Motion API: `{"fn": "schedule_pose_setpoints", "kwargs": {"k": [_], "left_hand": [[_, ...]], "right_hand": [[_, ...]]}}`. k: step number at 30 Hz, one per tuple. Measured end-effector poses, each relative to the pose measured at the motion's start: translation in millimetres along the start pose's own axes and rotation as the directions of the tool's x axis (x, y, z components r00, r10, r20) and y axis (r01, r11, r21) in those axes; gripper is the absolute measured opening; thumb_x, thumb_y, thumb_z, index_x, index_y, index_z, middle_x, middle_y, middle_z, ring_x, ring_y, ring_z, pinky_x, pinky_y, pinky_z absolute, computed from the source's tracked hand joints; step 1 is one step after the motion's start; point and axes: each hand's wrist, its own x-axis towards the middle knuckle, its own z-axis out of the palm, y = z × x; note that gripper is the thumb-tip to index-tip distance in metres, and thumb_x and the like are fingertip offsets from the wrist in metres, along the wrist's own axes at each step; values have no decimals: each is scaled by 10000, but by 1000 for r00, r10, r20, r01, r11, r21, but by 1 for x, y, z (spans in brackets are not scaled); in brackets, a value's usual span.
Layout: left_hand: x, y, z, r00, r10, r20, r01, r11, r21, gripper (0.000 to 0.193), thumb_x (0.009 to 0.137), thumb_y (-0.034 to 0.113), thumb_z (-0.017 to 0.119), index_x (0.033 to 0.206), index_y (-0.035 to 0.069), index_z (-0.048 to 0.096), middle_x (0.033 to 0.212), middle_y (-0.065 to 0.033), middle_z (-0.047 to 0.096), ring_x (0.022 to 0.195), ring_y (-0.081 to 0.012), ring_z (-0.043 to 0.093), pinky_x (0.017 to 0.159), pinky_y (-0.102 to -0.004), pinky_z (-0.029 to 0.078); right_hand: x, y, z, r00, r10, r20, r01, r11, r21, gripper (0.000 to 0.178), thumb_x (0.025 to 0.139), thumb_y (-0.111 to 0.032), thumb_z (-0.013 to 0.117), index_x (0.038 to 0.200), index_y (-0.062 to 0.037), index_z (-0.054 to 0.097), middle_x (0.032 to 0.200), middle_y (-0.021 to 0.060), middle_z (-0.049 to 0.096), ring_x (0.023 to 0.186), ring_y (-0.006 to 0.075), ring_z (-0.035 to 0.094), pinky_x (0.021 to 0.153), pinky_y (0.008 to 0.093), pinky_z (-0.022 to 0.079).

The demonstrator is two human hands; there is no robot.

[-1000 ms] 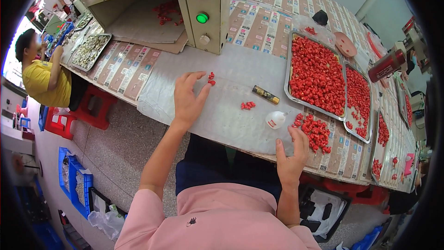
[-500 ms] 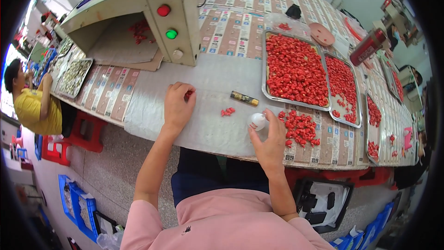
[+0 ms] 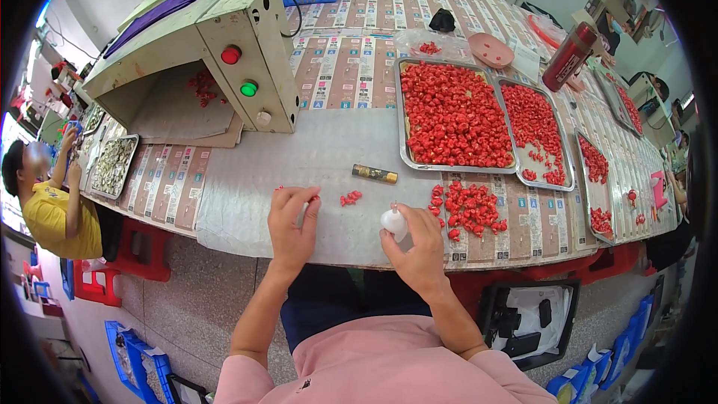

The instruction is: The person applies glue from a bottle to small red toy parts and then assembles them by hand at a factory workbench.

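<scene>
My left hand [image 3: 294, 226] is closed over the white sheet [image 3: 243, 213], fingers bent, with a small red piece [image 3: 315, 198] showing at its fingertips. Thumb and fingers of my right hand [image 3: 421, 248] grip a small white squeeze bottle [image 3: 394, 223], its thin tip pointing up. Between the hands and a bit farther off lies a little cluster of red pieces [image 3: 351, 198]. Beyond it rests a dark and gold cylinder [image 3: 375, 173] on its side. Just right of the bottle, a loose pile of red pieces [image 3: 473, 209] is spread on the table.
Metal trays of red pieces, a large one [image 3: 402, 131] and a smaller one [image 3: 570, 172], stand at the right. A beige machine [image 3: 247, 37] with red and green buttons stands at the far left. A red thermos [image 3: 568, 57] is at the back right. A person in yellow [image 3: 60, 217] sits left.
The whole view has shifted. My left hand has come nearer to me over the sheet, and my right hand has drawn slightly nearer with the bottle. The bottle's thin tip now shows.
</scene>
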Motion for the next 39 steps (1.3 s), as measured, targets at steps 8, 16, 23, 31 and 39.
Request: {"fn": "schedule_pose_setpoints", "kwargs": {"k": [8, 16, 23, 31, 39], "left_hand": [[-4, 1, 10, 991, 46, 122, -65, 985, 162, 178, 733, -35, 634, 900, 24, 636, 852, -105, 571, 829, -287, 533, 767, -373, 430], [-59, 41, -3, 845, -492, 211, 493, 561, -665, 333, 903, 135, 552, 1192, -21, 498, 1104, -153, 565, 1014, -248, 549, 877, -345, 445], [-62, 69, -27, 769, -364, 526, 608, 164, -776, 542, 958, 286, 466, 1397, 38, 269, 1322, -153, 430, 1151, -253, 495, 956, -384, 434], [-99, 44, -54, 685, -443, 578, 569, -170, -805, 444, 886, 124, 588, 1279, 10, 414, 1141, -175, 547, 1027, -262, 561, 881, -362, 476], [-122, 49, -77, 599, -572, 559, 558, -203, -805, 418, 878, 87, 586, 1263, 25, 435, 1106, -146, 586, 998, -243, 603, 877, -357, 503]], "right_hand": [[-3, -15, 1, 921, 243, 304, -345, 872, 348, 386, 738, -165, 709, 1081, -30, 593, 983, 120, 618, 909, 222, 589, 765, 325, 463], [-10, -32, 36, 887, 199, 417, -446, 608, 657, 483, 770, -240, 725, 1159, -10, 553, 1021, 70, 593, 859, 124, 542, 718, 265, 463], [-16, -42, 27, 973, -105, 206, -10, 872, 490, 390, 725, -165, 704, 1055, 0, 580, 983, 122, 525, 935, 285, 520, 818, 340, 438], [36, 26, 9, 983, -158, 95, 160, 987, -11, 162, 754, -71, 571, 886, 10, 620, 940, 145, 592, 942, 309, 537, 859, 398, 430], [64, 27, 25, 959, -165, 231, 200, 970, -138, 208, 718, -50, 608, 923, -22, 621, 968, 108, 601, 935, 294, 531, 858, 389, 427]]}}
